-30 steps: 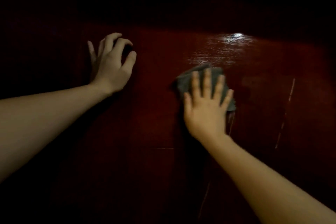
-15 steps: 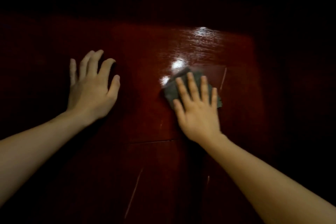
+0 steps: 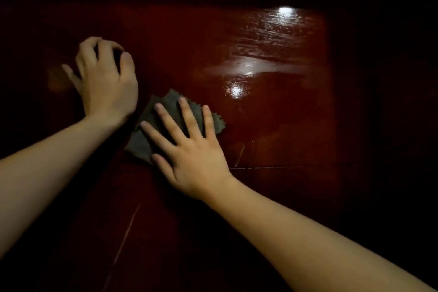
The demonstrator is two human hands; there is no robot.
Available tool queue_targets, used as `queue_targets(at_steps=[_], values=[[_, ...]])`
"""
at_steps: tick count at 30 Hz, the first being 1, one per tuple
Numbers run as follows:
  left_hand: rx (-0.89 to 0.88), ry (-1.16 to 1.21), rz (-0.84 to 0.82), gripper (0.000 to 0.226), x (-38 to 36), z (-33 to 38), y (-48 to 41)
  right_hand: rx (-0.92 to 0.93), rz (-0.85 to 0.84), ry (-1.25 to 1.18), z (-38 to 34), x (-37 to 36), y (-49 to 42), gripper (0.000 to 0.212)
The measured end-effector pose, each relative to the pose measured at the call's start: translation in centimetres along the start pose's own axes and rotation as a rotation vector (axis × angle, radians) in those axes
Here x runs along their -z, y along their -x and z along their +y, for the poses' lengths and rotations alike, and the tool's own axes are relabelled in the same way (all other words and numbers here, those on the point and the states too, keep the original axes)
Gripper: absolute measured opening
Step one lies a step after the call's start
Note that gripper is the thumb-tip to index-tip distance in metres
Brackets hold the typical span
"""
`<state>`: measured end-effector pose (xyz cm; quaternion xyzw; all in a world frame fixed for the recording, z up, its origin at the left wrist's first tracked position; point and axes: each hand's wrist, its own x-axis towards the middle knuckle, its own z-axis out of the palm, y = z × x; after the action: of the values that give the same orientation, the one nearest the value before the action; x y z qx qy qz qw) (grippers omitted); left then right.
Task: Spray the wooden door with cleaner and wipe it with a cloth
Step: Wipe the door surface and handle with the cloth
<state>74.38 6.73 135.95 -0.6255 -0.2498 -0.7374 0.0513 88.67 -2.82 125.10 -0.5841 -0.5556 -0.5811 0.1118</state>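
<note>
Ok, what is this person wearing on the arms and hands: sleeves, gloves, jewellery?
Nothing visible. The left hand and right hand are bare, no gloves, rings or wristbands, and both forearms are uncovered to the frame edge, with no sleeve in view. Dim light could hide small details.

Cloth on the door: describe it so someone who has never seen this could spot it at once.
Start at the dark red, glossy wooden door filling the view. Near its middle, the right hand presses flat on a small cloth. It is the only grey, matte thing, with zigzag-cut edges.
</note>
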Motion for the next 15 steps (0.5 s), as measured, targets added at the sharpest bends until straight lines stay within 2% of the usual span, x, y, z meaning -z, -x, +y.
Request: queue_targets(at_steps=[2,4,11,13,15], values=[[-0.073,-0.029,-0.022,0.043,-0.6,1.6,0.3,0.008,0.019,-0.004,1.9,0.1,0.3,0.064],[-0.171,-0.049,-0.051,0.043,-1.4,3.5,0.7,-0.071,0.07,-0.004,5.6,0.3,0.3,0.064],[-0.364,-0.09,-0.169,0.051,-4.9,7.8,2.5,-0.745,0.118,-0.082,22.7,3.7,1.2,0.064],[-0.392,-0.111,-0.176,0.055,-5.6,7.6,3.4,-0.917,0.133,-0.126,24.6,4.0,2.7,0.063],[-0.396,-0.114,-0.153,0.056,-5.8,7.5,3.9,-0.994,0.149,-0.135,24.0,3.7,2.9,0.064]])
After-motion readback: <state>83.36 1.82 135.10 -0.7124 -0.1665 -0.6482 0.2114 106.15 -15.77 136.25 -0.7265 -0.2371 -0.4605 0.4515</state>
